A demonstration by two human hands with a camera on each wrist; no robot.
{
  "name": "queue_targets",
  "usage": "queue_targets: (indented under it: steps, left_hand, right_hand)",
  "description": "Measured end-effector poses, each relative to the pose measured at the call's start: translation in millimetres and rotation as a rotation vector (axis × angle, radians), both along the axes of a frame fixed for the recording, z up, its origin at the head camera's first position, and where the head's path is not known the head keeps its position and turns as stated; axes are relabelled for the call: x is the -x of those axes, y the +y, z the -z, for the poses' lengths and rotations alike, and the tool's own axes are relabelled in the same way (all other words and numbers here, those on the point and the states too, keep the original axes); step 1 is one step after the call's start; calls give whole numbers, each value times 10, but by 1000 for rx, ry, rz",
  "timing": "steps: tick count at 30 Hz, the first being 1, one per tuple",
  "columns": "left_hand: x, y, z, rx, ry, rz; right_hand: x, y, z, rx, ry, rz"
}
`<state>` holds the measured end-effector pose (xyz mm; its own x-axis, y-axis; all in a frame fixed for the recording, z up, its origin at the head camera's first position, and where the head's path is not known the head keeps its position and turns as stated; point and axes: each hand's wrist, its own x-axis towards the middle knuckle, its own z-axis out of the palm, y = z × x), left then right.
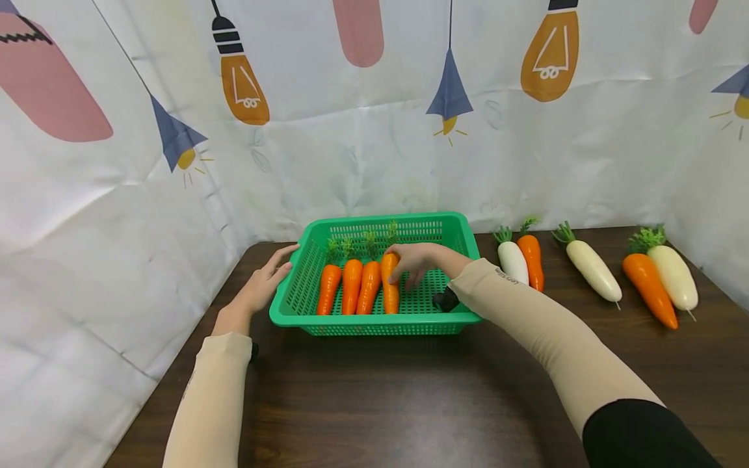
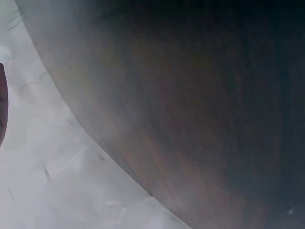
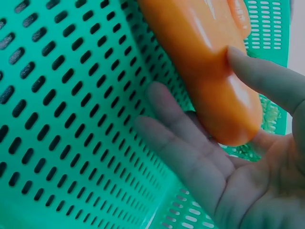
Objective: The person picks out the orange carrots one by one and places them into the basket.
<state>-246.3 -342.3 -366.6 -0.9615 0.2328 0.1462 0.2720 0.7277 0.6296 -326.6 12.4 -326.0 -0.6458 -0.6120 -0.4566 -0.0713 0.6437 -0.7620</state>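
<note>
A green perforated plastic basket [image 1: 374, 322] stands on the dark table. Inside it, carrots [image 1: 351, 286] lie side by side, leafy tops toward the back wall. My right hand [image 1: 418, 257] reaches into the basket and pinches the rightmost carrot [image 1: 390, 296] near its leafy end. In the right wrist view, the thumb presses on top of this orange carrot [image 3: 209, 71], while two fingers extend beside it over the basket floor. At the basket's left rim, my left hand [image 1: 260, 286] rests with fingers extended. The left wrist view shows mostly tabletop [image 2: 167, 119].
Right of the basket lie a white radish [image 1: 513, 261] beside a carrot [image 1: 531, 260], then a longer radish [image 1: 593, 270]. Farther right, another carrot [image 1: 649, 286] leans against a thick radish [image 1: 675, 276]. A printed white curtain [image 1: 374, 162] hangs behind the table.
</note>
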Motion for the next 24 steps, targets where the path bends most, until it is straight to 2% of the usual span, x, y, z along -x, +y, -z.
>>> queue_targets:
  steps: [5, 12, 19, 24]
  left_hand:
    - [16, -8, 4, -5, 1, 0]
    - [18, -7, 8, -7, -2, -1]
    - [17, -3, 0, 4, 0, -3]
    - [14, -3, 0, 1, -1, -1]
  right_hand:
    - [-9, 5, 7, -38, -40, 2]
    - [4, 4, 34, -66, -33, 2]
    - [11, -3, 42, -156, -5, -56]
    - [6, -5, 60, -164, 31, -64]
